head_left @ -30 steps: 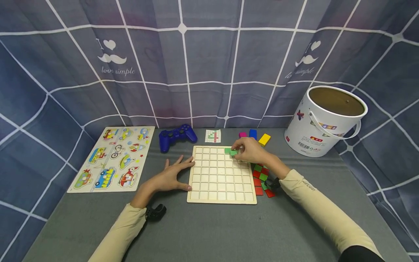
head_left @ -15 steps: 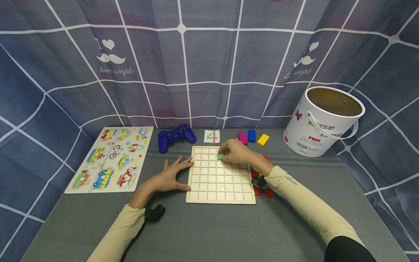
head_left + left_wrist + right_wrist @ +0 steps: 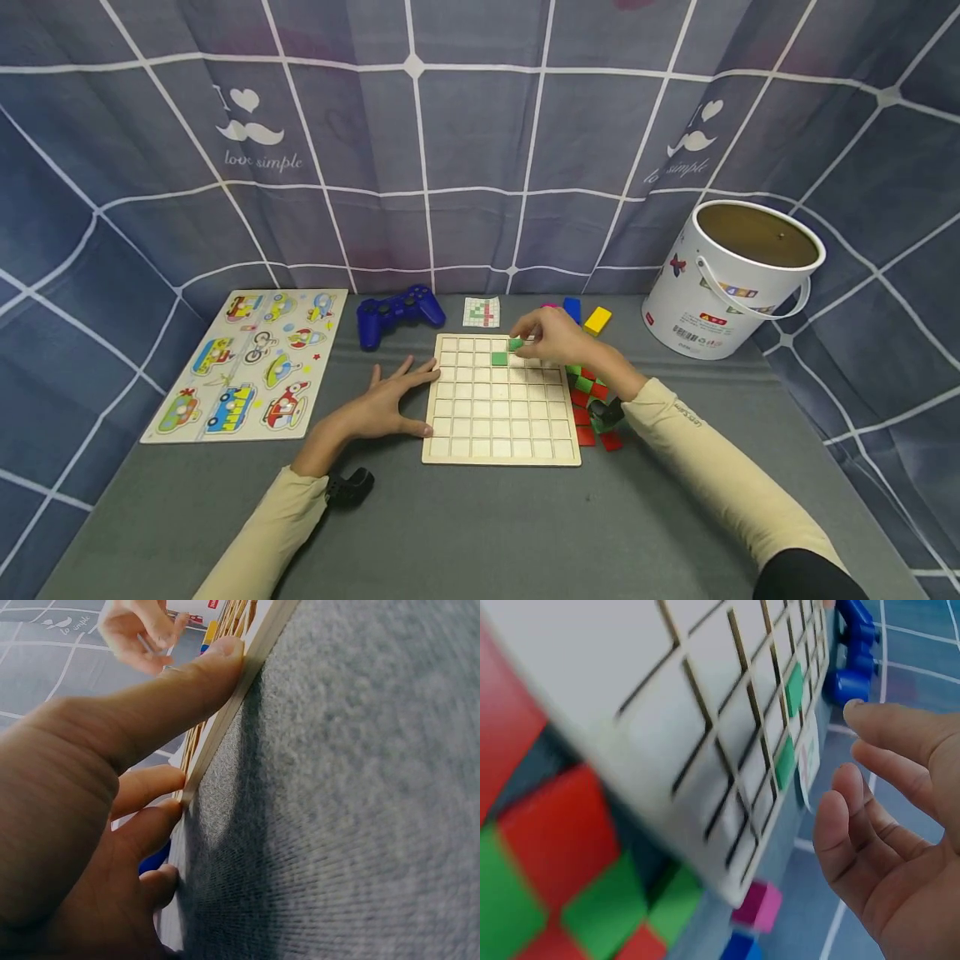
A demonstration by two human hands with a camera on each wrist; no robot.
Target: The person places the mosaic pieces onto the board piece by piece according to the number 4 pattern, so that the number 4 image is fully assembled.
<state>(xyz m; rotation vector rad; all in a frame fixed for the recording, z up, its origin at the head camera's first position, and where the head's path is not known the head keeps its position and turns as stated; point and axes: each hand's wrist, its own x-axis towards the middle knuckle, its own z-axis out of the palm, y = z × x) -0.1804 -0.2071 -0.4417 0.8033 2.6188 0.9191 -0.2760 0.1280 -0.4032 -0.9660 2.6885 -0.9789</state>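
A pale wooden grid board (image 3: 480, 425) lies on the grey table in the head view. Two green square tiles sit in cells near its far edge: one green tile (image 3: 498, 358) stands bare, the other green tile (image 3: 515, 343) is beside my right fingertips. My right hand (image 3: 553, 337) hovers over the far right of the board; the right wrist view shows that hand (image 3: 900, 810) with thumb and fingers apart, nothing between them. My left hand (image 3: 378, 406) is spread, with thumb and fingertips touching the board's left edge, as the left wrist view confirms.
Red and green tiles (image 3: 585, 437) lie along the board's right side. Behind are a patterned card (image 3: 482, 312), a blue game controller (image 3: 401, 312), and blue (image 3: 572, 309) and yellow blocks (image 3: 597, 320). A picture board (image 3: 247, 367) lies left; a white bucket (image 3: 720, 308) stands right.
My right hand carried a green tile leftward, set it one row nearer and left of the other green tile, then let go and drew back right. My left hand has stayed at the board's edge.
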